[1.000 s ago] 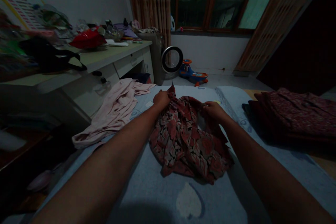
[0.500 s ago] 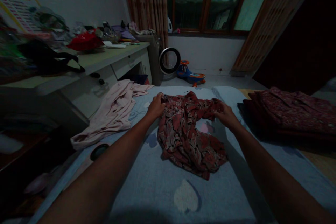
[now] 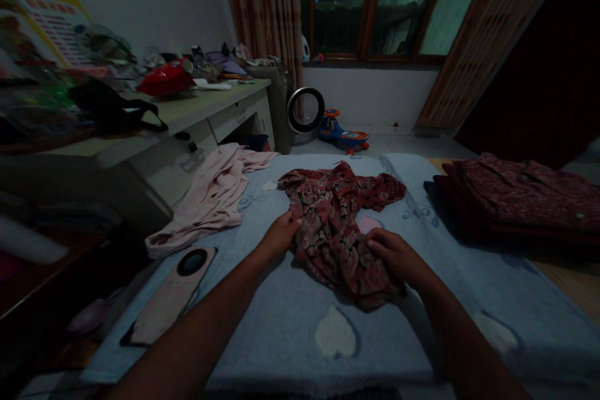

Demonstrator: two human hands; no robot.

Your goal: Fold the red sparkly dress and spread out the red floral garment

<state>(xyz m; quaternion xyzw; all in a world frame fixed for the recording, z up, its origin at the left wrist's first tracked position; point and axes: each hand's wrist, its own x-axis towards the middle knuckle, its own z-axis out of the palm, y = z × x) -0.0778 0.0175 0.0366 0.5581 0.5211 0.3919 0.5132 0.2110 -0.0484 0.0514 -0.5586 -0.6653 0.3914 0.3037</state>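
A dark red floral shirt (image 3: 335, 200) lies crumpled on the blue bedsheet (image 3: 262, 344), its two sleeves spread toward the far side. My left hand (image 3: 284, 231) pinches the cloth at the shirt's left side. On the other side, my right hand (image 3: 394, 253) grips the fabric lower down, near the hem; some of its fingers are hidden. A pale pink garment (image 3: 210, 194) rests to the left of the shirt. Closer to me on that side lies a phone (image 3: 171, 297) with a large round dark camera ring.
Folded dark red clothes (image 3: 520, 200) are stacked at the right. Along the left wall stands a cluttered desk (image 3: 197, 109) with a red bag (image 3: 166, 79) on it. Beyond the bed are a washing machine's open round door (image 3: 306, 110) and a blue ride-on toy (image 3: 342, 134).
Both hands have left the shirt's sleeves and come nearer to me, taking hold of its sides lower down. The sleeves now lie flat on the bed. More of the phone shows.
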